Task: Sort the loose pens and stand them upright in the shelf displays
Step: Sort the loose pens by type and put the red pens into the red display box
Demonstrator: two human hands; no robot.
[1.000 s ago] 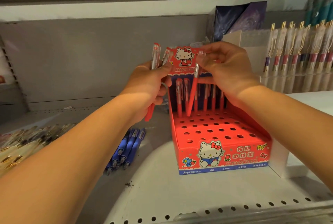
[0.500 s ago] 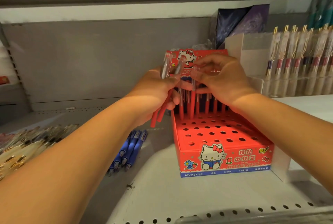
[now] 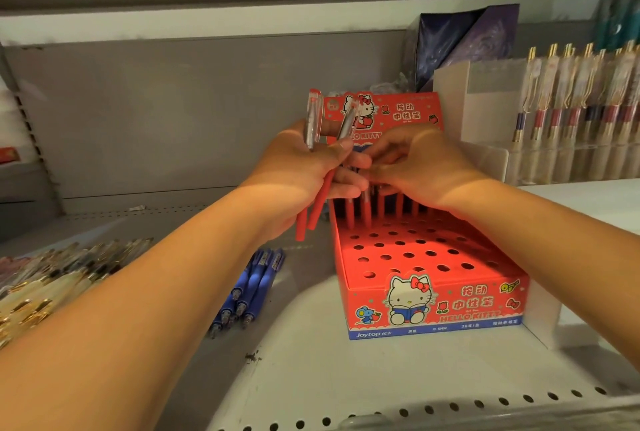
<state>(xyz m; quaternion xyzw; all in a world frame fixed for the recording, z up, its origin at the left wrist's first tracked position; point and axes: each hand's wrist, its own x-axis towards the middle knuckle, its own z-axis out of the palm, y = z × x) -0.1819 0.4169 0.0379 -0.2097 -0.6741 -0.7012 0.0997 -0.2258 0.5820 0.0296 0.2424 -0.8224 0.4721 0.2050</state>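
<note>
Your left hand (image 3: 304, 167) is closed around two loose red-barrelled pens with clear caps (image 3: 313, 167), gripped at mid-length, caps rising above the knuckles and red barrels slanting down below the palm. Your right hand (image 3: 419, 163) sits just to the right of it, fingertips touching the left hand's fingers, curled over the back row of the red cardboard display box printed with a white cartoon cat (image 3: 433, 299); whether it grips a pen there cannot be told, since the fingers hide the contact. Directly below your right hand, a row of red pens standing upright in the box's rear holes (image 3: 367, 212) shows only its lower barrels. The perforated red top of the box, nearer to you than both hands, has its remaining holes unfilled. Below and just left of your left hand, a small bundle of blue pens (image 3: 252, 288) lies flat on the white perforated metal shelf (image 3: 311, 378). Far to the left of that hand lies a heap of pale, gold-clipped pens (image 3: 45, 285). Right of your right hand, a clear plastic rack of upright gold-clipped pens (image 3: 571, 108) stands on a raised step.
</note>
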